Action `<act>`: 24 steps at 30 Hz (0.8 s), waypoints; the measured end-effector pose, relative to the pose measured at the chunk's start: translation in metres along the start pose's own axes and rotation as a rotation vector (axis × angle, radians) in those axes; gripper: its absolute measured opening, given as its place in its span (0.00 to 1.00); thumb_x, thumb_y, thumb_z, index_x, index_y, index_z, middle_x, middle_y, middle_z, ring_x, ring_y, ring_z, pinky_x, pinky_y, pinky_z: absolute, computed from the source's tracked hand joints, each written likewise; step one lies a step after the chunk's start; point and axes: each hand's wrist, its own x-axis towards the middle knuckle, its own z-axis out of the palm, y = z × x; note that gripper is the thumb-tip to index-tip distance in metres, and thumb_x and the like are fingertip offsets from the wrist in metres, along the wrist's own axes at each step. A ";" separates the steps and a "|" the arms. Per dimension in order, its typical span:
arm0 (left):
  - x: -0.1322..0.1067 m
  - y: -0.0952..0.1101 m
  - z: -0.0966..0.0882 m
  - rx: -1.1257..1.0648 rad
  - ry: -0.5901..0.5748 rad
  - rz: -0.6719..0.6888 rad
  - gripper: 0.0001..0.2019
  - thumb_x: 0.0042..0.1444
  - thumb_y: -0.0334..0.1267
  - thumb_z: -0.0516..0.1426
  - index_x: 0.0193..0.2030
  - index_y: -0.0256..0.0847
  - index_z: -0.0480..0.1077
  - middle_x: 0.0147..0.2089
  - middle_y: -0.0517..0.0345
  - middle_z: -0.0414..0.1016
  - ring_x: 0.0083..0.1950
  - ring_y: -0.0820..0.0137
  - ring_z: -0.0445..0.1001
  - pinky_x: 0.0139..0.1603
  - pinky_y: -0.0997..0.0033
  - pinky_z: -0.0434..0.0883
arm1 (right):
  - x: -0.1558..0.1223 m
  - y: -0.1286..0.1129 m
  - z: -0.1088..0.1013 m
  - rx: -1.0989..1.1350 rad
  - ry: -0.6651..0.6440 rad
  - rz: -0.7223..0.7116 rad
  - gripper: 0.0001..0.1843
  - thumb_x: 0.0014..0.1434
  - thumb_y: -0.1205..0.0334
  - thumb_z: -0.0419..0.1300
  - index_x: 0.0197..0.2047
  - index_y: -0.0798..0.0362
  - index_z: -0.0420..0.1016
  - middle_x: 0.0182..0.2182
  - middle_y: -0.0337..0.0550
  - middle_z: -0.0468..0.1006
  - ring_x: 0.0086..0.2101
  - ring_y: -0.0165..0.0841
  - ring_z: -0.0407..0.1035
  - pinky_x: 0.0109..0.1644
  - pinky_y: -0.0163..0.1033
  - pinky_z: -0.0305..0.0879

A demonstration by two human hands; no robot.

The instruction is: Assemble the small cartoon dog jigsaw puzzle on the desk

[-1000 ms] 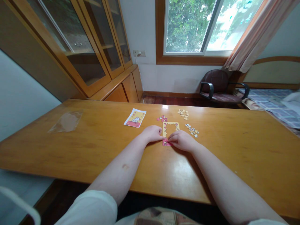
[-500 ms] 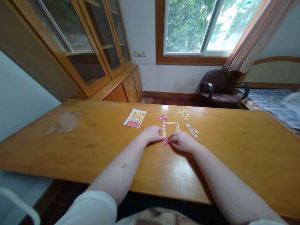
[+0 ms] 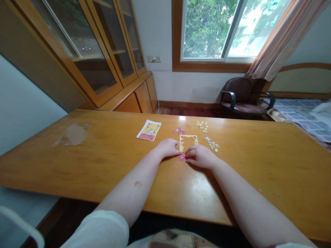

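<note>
A small jigsaw frame [image 3: 188,139], yellow with a pink lower edge and an unfilled middle, lies on the wooden table [image 3: 108,162]. My left hand [image 3: 168,147] rests curled against its left side, fingertips touching the edge. My right hand [image 3: 200,155] covers the lower right corner, fingers pinched together on the puzzle's bottom edge; what they hold is hidden. Loose pieces lie close by: pink ones [image 3: 178,131] at the upper left, yellow ones [image 3: 202,125] farther back, white ones [image 3: 212,143] to the right.
A printed picture card [image 3: 149,130] lies left of the puzzle, and a clear plastic bag [image 3: 73,133] sits near the table's left edge. Wooden glass-door cabinets [image 3: 103,51] line the left wall. A dark armchair [image 3: 243,96] stands beyond the table under the window.
</note>
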 end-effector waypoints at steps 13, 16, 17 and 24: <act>-0.001 0.002 -0.002 0.055 -0.034 -0.008 0.16 0.43 0.54 0.59 0.25 0.42 0.67 0.25 0.59 0.70 0.27 0.69 0.66 0.26 0.71 0.53 | 0.000 -0.006 -0.004 0.051 -0.025 0.057 0.12 0.61 0.55 0.57 0.38 0.49 0.82 0.38 0.44 0.79 0.38 0.33 0.72 0.44 0.38 0.67; -0.001 0.002 -0.002 0.053 -0.035 -0.004 0.16 0.43 0.54 0.59 0.24 0.42 0.66 0.25 0.60 0.70 0.26 0.69 0.65 0.25 0.71 0.53 | -0.001 -0.008 -0.006 0.060 -0.017 0.055 0.12 0.61 0.54 0.57 0.40 0.48 0.81 0.39 0.44 0.78 0.38 0.33 0.72 0.44 0.38 0.67; -0.002 0.002 -0.003 0.052 -0.035 -0.004 0.16 0.44 0.54 0.59 0.24 0.42 0.66 0.24 0.60 0.70 0.26 0.69 0.65 0.25 0.71 0.53 | -0.001 -0.008 -0.006 0.061 -0.019 0.053 0.13 0.62 0.54 0.57 0.41 0.48 0.81 0.39 0.44 0.78 0.38 0.33 0.72 0.44 0.38 0.67; -0.002 0.003 -0.003 0.017 -0.020 -0.014 0.17 0.42 0.55 0.60 0.23 0.42 0.66 0.24 0.60 0.70 0.25 0.69 0.65 0.25 0.71 0.53 | 0.000 -0.008 -0.005 0.073 -0.042 0.046 0.13 0.62 0.55 0.57 0.42 0.47 0.81 0.39 0.44 0.78 0.38 0.33 0.72 0.44 0.38 0.67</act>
